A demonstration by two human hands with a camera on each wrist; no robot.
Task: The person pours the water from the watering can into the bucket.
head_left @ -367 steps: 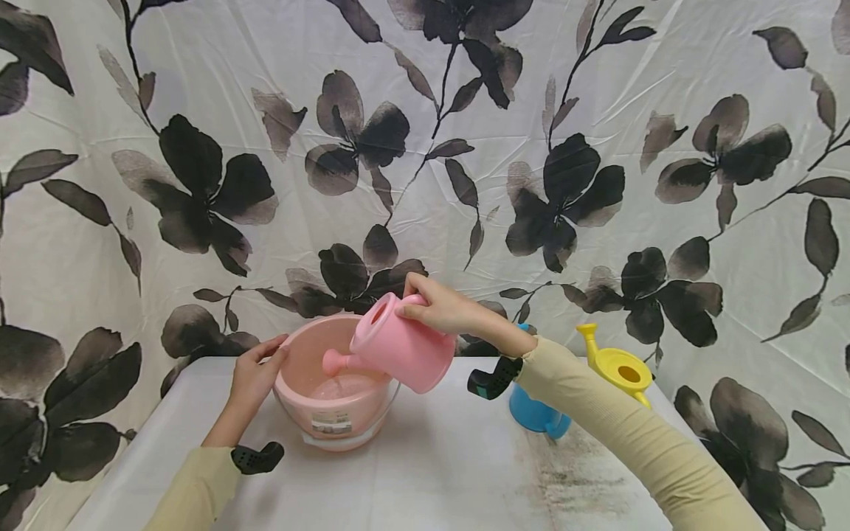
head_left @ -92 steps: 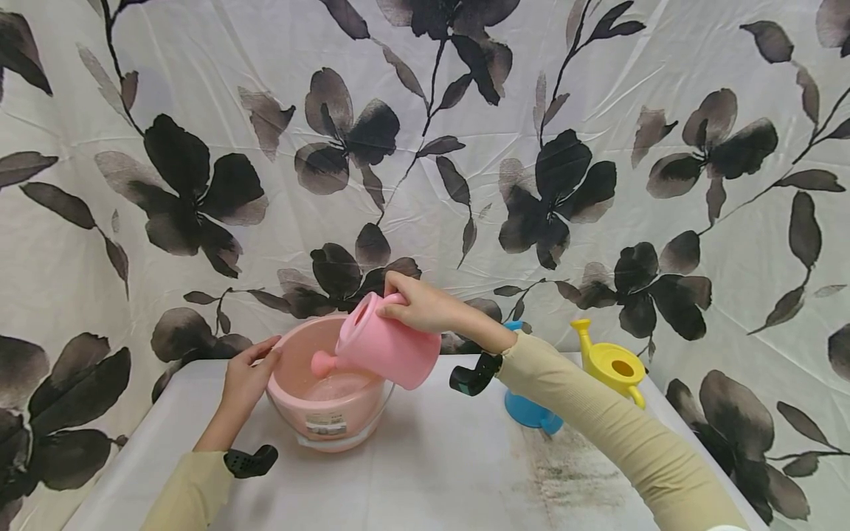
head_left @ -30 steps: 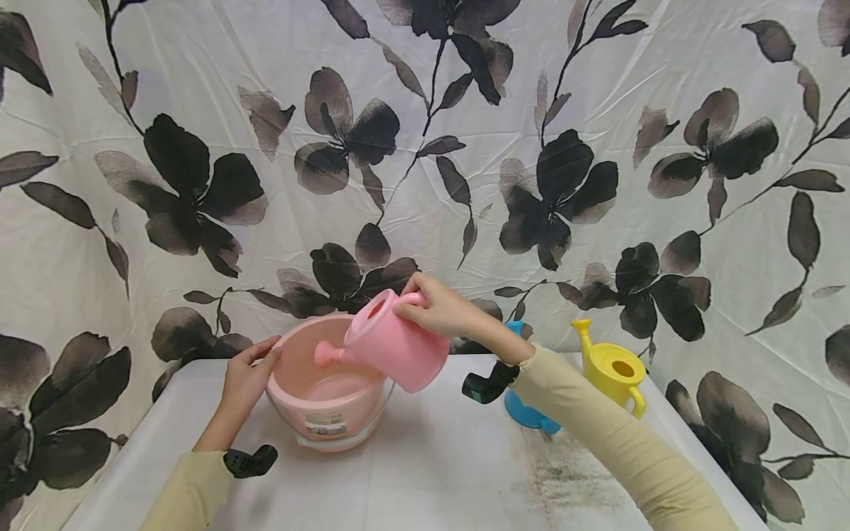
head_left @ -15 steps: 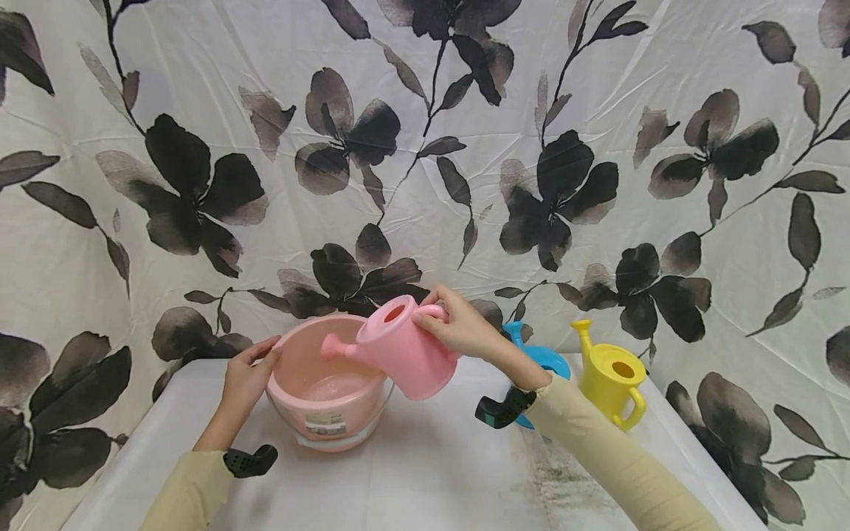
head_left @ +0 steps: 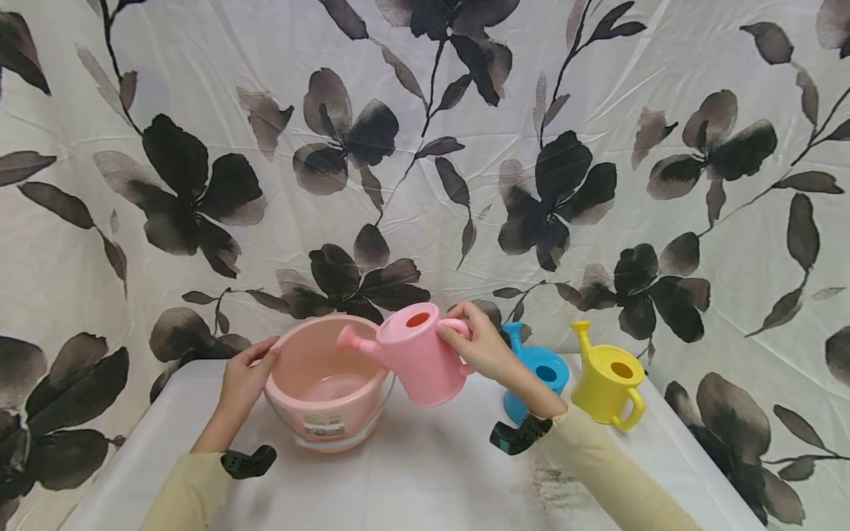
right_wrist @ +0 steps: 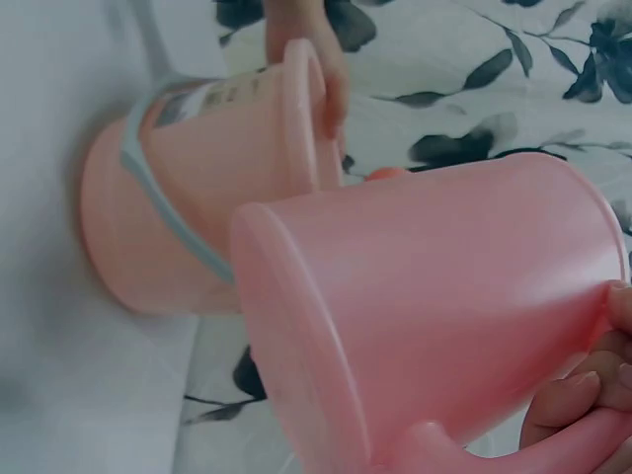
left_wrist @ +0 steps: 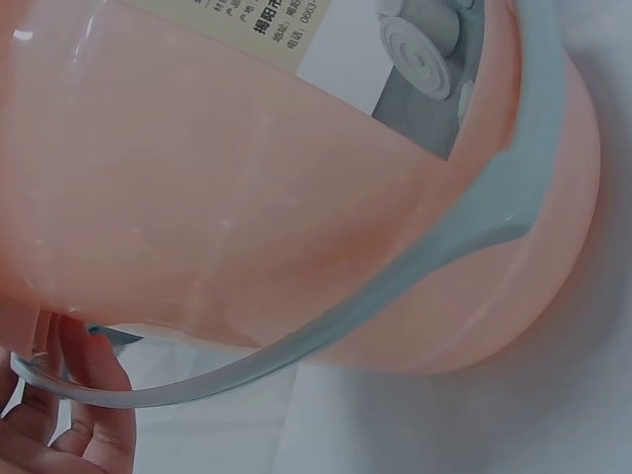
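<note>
A pink watering can (head_left: 420,367) hangs in the air at the right side of a peach-pink bucket (head_left: 355,414), tilted slightly left, its spout head over the bucket's opening. My right hand (head_left: 483,345) grips the can's handle; in the right wrist view its fingers (right_wrist: 568,400) wrap that handle. My left hand (head_left: 240,382) holds the bucket's left rim. Seen from the left wrist, fingers (left_wrist: 104,420) curl below the rim beside the grey bail handle (left_wrist: 296,336). The bucket's floor looks glossy; how much water is inside, I cannot tell. No stream is visible at the spout.
A blue watering can (head_left: 546,369) stands right of the pink one, partly hidden by my right forearm. Farther right is a yellow watering can (head_left: 607,383). Dark smudges (head_left: 554,483) mark the white tablecloth (head_left: 412,479). A floral curtain (head_left: 425,184) hangs behind.
The pink watering can has moved right and turned more upright, its spout rising from inside the bucket. More of the blue can shows. My left hand keeps its place on the rim.
</note>
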